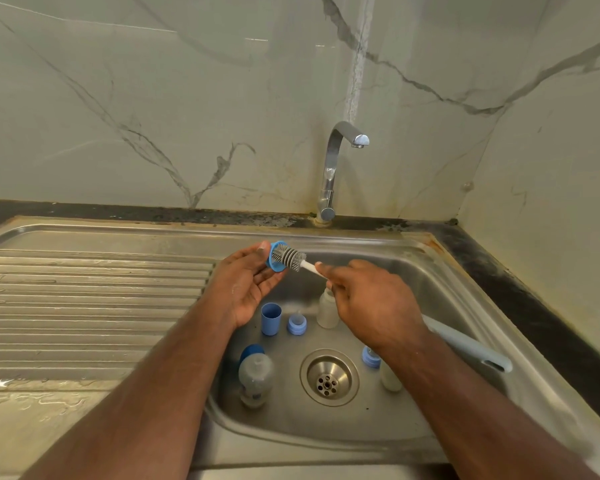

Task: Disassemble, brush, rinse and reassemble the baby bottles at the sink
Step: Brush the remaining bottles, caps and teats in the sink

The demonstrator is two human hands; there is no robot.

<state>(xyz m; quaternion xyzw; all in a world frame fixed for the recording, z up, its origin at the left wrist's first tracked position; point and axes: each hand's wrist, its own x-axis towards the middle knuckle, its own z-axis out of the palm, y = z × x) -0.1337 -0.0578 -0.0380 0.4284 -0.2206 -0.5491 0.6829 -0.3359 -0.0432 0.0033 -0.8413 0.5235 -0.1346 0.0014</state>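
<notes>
Above the sink basin (440,299), my left hand (245,284) pinches a blue bottle ring (275,257) between thumb and fingertips. My right hand (371,303) grips the white handle of a small grey bristle brush (290,260), whose head is pushed into the ring. Down in the basin stand a blue cap (271,319), a blue collar with its nipple (297,323) and a clear bottle body (327,311). An assembled bottle (255,374) with a blue cap lies at the front left. Another bottle (390,377) with a blue ring (371,356) is partly hidden by my right forearm.
A long pale blue brush handle (471,348) lies against the right wall of the basin. The drain (329,377) sits mid-basin. A chrome tap (336,168) rises behind, with no water running. The ribbed draining board (94,306) stretches left; wet counter lies at front left.
</notes>
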